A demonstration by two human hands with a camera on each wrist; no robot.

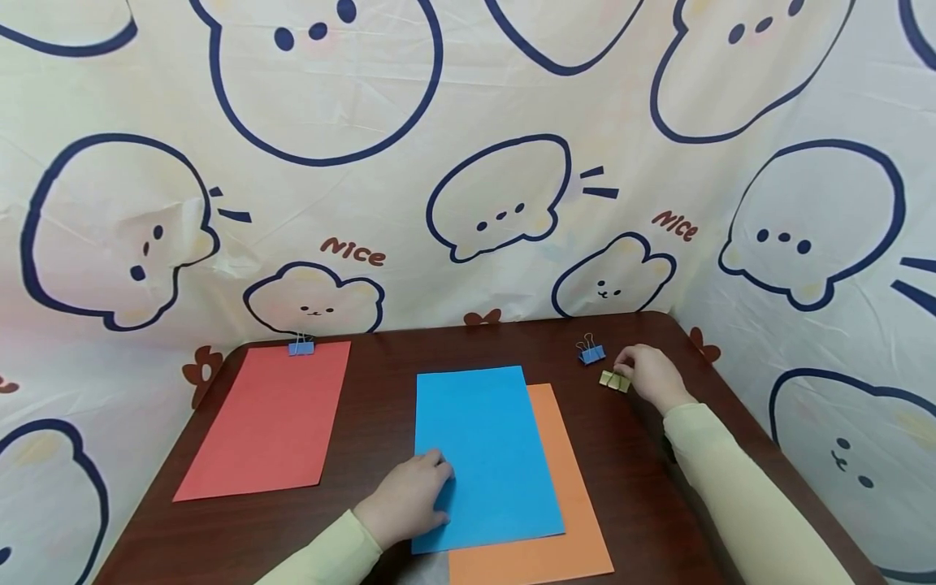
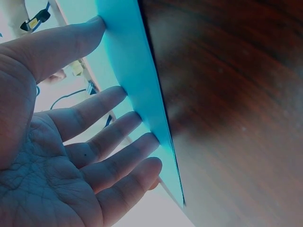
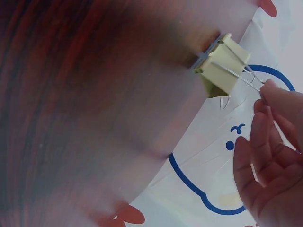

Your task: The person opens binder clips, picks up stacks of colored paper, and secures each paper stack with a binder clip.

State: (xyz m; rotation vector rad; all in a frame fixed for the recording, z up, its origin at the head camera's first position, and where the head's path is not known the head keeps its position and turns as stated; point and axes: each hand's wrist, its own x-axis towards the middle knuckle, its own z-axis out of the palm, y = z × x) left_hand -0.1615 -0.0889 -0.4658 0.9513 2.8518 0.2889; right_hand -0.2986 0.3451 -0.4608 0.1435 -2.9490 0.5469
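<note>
At the table's right side, my right hand [image 1: 653, 376] pinches a wire handle of a yellow binder clip [image 3: 226, 66] between thumb and finger. In the head view that yellow clip [image 1: 615, 381] is close to the tabletop, just in front of a blue binder clip [image 1: 591, 353]. My left hand [image 1: 409, 498] rests its fingertips on the left edge of a blue sheet of paper [image 1: 483, 455]. In the left wrist view, the fingers [image 2: 109, 97] extend loosely against the blue sheet [image 2: 137, 71]. Partly covered by the blue sheet is an orange sheet [image 1: 578, 512].
On the left of the dark wooden table [image 1: 380, 406] lies a red sheet [image 1: 270, 422], with another blue binder clip [image 1: 301, 348] on its top edge. A patterned cloth [image 1: 504, 97] hangs along the back and sides. A greyish patch [image 1: 424, 569] shows at the front edge.
</note>
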